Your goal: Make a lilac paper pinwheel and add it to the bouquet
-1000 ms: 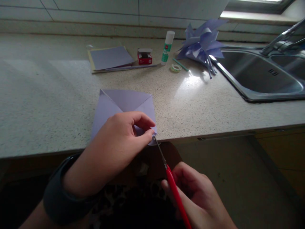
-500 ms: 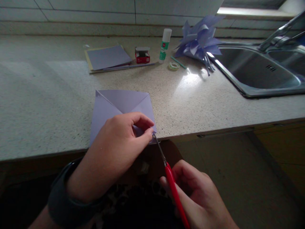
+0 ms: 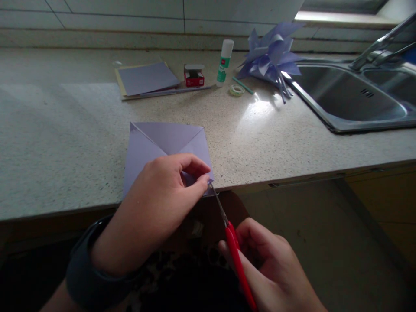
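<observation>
A purple paper point(image 3: 143, 151) with diagonal creases lies at the counter's front edge. My left hand point(image 3: 165, 190) rests over it, thumb and index finger pinching its right edge near the lower right corner. In my right hand point(image 3: 266, 260) are red-handled scissors point(image 3: 235, 255), pointing up and to the left. Their blade tips meet the paper just beside my left thumb. How far the blades are apart is too small to tell. My left palm hides the middle of the paper.
Along the back of the counter point(image 3: 65, 130) are stacked papers point(image 3: 147, 78), a red box point(image 3: 194, 77), a glue stick point(image 3: 224, 63), a tape roll point(image 3: 236, 90), a green stick point(image 3: 243, 85) and a purple paper flower point(image 3: 271, 54). A steel sink point(image 3: 351, 95) is at the right.
</observation>
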The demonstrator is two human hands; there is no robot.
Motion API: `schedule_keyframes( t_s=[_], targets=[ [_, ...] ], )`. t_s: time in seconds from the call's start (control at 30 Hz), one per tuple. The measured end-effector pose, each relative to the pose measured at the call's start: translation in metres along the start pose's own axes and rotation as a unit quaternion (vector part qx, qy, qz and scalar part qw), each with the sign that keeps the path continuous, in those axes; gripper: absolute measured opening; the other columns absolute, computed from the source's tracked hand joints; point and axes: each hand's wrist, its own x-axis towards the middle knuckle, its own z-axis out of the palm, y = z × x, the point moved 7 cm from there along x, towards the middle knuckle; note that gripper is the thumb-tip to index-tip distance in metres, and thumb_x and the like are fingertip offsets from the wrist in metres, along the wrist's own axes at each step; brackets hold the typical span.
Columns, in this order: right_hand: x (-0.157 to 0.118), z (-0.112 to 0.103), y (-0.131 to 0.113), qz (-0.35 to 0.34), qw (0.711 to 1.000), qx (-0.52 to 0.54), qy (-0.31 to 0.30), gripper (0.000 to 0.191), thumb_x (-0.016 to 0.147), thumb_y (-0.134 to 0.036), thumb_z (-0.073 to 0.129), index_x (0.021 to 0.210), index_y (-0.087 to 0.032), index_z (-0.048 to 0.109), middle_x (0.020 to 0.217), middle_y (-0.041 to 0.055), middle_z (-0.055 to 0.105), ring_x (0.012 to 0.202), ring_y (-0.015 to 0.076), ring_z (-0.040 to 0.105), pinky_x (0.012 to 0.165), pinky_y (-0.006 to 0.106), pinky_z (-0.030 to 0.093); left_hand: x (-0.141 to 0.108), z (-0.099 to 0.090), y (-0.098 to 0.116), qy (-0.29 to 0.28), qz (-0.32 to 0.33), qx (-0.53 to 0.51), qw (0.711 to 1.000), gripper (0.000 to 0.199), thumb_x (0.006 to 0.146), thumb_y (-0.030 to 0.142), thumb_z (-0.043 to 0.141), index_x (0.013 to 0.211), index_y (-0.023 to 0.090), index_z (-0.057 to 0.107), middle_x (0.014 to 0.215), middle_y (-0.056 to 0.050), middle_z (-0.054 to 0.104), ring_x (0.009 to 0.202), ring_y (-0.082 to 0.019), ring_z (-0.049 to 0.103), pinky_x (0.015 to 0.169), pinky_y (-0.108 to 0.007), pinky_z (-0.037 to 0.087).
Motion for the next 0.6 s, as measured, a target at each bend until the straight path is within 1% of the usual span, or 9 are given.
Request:
schedule_keyframes(
  t_s=[0.17, 0.4, 0.6],
  targets=[
    [-0.0007, 0.0009, -0.0009, -0.004, 1.0, -0.009, 0.002, 0.037, 0.091, -0.05, 0.059, 0.07, -0.022, 0.049, 0.06, -0.0003, 0.055, 0.053, 0.0113, 0.047, 0.047, 0.023, 0.036, 0.0002, 0.0002, 0.0009, -0.002, 0.002, 0.002, 1.0, 0.016, 0.087, 0.039, 0.068, 0.093, 0.027, 0.076, 0.081, 0.002, 0.077, 0.068, -0.018, 0.069, 0.061, -0.029, 0.05],
    [-0.0023, 0.0019, -0.0023, -0.017, 0.999, -0.01, 0.026, 0.035, 0.09, -0.048, 0.058, 0.07, -0.021, 0.05, 0.059, -0.001, 0.055, 0.052, 0.0111, 0.046, 0.046, 0.023, 0.036, 0.0002, 0.0009, -0.0009, 0.01, 0.006, -0.017, 1.0, 0.012, 0.087, 0.035, 0.069, 0.092, 0.028, 0.076, 0.084, 0.003, 0.078, 0.072, -0.017, 0.071, 0.063, -0.028, 0.051],
    [-0.0017, 0.0006, -0.0025, -0.031, 0.999, -0.015, 0.032, 0.033, 0.09, -0.046, 0.059, 0.069, -0.021, 0.051, 0.058, -0.0013, 0.055, 0.05, 0.0106, 0.047, 0.045, 0.022, 0.036, -0.0006, 0.0016, -0.0014, 0.004, 0.003, -0.044, 0.999, 0.011, 0.086, 0.034, 0.069, 0.09, 0.027, 0.077, 0.083, 0.003, 0.078, 0.072, -0.017, 0.071, 0.061, -0.026, 0.051]
  ],
)
